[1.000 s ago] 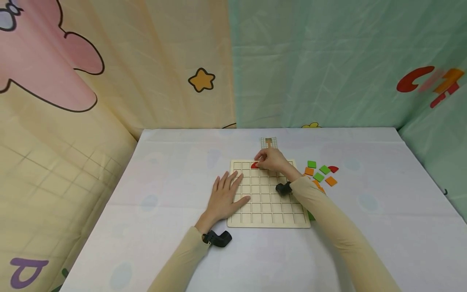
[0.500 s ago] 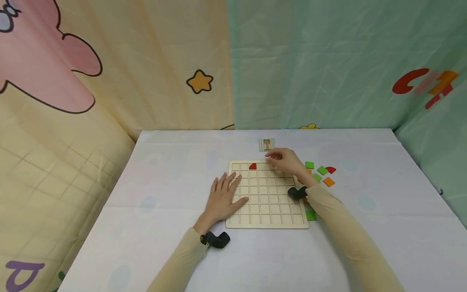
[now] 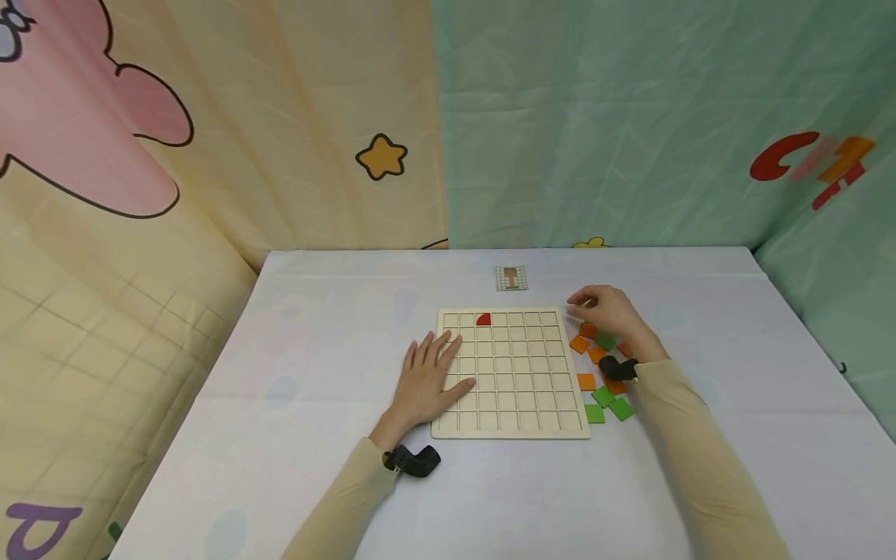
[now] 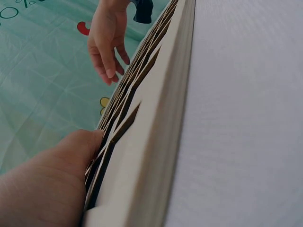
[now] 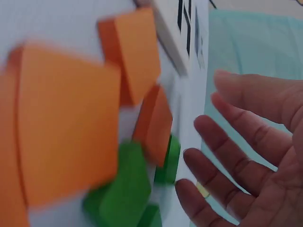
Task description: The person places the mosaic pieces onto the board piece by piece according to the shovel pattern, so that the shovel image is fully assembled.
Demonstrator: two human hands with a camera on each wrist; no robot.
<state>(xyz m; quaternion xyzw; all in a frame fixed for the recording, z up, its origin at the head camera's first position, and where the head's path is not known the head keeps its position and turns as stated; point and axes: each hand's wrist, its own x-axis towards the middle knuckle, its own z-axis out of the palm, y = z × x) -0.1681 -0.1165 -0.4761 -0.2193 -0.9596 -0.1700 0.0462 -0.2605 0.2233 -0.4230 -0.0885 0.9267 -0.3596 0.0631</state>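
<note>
A pale wooden grid board (image 3: 509, 432) lies on the table, with one red quarter-circle piece (image 3: 484, 320) in a cell of its top row. Spread flat, my left hand (image 3: 427, 385) rests on the board's left side; in the left wrist view its thumb (image 4: 71, 151) lies over the board's edge. My right hand (image 3: 607, 309) hovers above the loose pieces to the right of the board. Its fingers are loosely bent and hold nothing in the right wrist view. Beneath it lie orange square pieces (image 3: 586, 382) and green square pieces (image 3: 621, 408), some hidden by the hand and wrist.
A small printed card (image 3: 511, 278) with a grid picture lies behind the board. The white-covered table (image 3: 336, 327) reaches back to patterned curtains (image 3: 616, 124). Black wrist cameras (image 3: 414, 460) sit on both wrists.
My right hand has let go of the red quarter-circle piece on the board and moved right, over the loose pieces. The left hand stays in place on the board.
</note>
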